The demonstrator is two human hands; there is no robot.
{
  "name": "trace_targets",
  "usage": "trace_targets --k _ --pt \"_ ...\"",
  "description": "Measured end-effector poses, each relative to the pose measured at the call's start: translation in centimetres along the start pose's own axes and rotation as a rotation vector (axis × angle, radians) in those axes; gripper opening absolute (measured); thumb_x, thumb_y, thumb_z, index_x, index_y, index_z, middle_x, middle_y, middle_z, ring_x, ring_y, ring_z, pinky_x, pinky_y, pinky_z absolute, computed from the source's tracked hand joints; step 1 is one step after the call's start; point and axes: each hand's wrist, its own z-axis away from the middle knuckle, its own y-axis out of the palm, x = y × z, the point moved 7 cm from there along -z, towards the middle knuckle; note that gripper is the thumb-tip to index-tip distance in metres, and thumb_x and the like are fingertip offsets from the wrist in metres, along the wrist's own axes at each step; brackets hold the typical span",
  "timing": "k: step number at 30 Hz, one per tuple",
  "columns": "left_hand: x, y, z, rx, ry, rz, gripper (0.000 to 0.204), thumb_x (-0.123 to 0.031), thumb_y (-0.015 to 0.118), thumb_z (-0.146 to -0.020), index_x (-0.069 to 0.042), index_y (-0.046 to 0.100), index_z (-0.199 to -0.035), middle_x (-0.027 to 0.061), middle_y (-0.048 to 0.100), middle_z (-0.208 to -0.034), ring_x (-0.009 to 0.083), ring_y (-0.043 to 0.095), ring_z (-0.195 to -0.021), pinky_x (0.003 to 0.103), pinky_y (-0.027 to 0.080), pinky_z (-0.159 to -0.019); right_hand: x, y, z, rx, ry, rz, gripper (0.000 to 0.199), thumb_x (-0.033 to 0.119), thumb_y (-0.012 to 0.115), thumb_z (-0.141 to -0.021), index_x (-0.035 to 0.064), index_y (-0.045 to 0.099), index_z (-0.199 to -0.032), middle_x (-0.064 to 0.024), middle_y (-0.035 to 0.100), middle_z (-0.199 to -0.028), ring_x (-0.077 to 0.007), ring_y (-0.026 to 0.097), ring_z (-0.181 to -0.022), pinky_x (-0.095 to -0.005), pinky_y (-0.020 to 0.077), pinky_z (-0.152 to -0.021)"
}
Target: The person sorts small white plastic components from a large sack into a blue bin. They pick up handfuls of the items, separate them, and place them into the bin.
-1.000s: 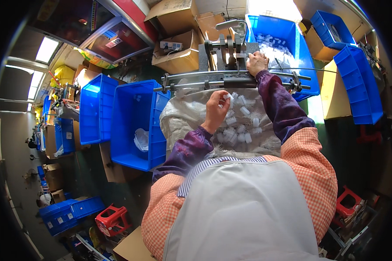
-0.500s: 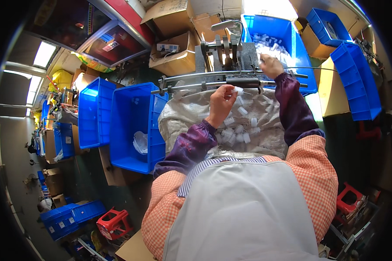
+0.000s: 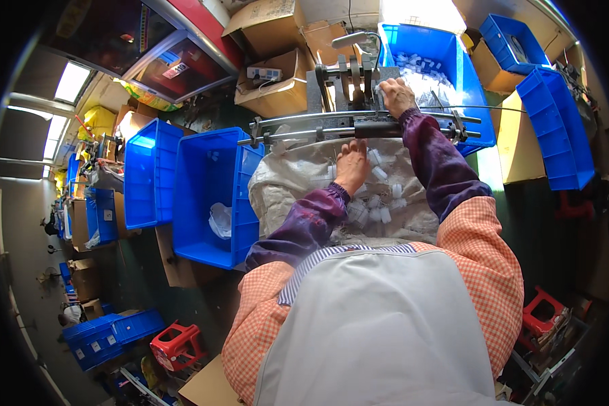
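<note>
My left hand (image 3: 352,166) reaches to the front metal bar (image 3: 318,134) of a dark bench machine (image 3: 350,84). Its fingers are bent together with the tips hidden at a black sleeve (image 3: 375,128) on that bar. Further back, my right hand (image 3: 397,96) is at the right side of the machine, fingers curled; whatever they grip is hidden. Below the bars, a greyish woven sheet (image 3: 284,179) covers my lap area and bears several small white plastic pieces (image 3: 379,206), some with thin pins or bristles, too small to make out.
Behind my right hand stands a blue bin (image 3: 463,74) with many white pieces. To the left are blue bins (image 3: 203,183), one with a clear bag (image 3: 220,221). Cardboard boxes (image 3: 274,95) stand behind left, and a thin rod (image 3: 480,107) sticks out to the right.
My left hand has moved forward to the bar; the white piece it held is now out of sight. My right hand has moved left, from beside the bin to the machine.
</note>
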Motion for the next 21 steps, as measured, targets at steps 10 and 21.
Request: trace_targets --k 10,21 --pt "2.1 1.0 0.9 0.043 0.004 0.237 0.024 -0.010 0.060 -0.075 -0.005 0.052 -0.097 0.0149 0.056 -0.090 0.0329 0.054 -0.087 0.040 0.046 -0.075 -0.3 1.9 -1.2 0.003 0.019 0.079 0.014 0.015 0.054 -0.079 0.0123 0.060 -0.091 -0.0046 0.059 -0.095 -0.0246 0.051 -0.098 -0.0385 0.0424 -0.081" --pt "2.3 -0.5 1.7 0.006 0.002 0.293 0.022 -0.010 0.060 -0.076 -0.007 0.052 -0.096 0.0134 0.057 -0.088 0.0331 0.055 -0.084 0.040 0.046 -0.072 -1.2 3.0 -1.7 0.062 0.037 -0.022 0.017 0.024 0.054 -0.082 0.0113 0.059 -0.093 -0.0055 0.060 -0.097 -0.0270 0.050 -0.100 -0.0393 0.0395 -0.084"
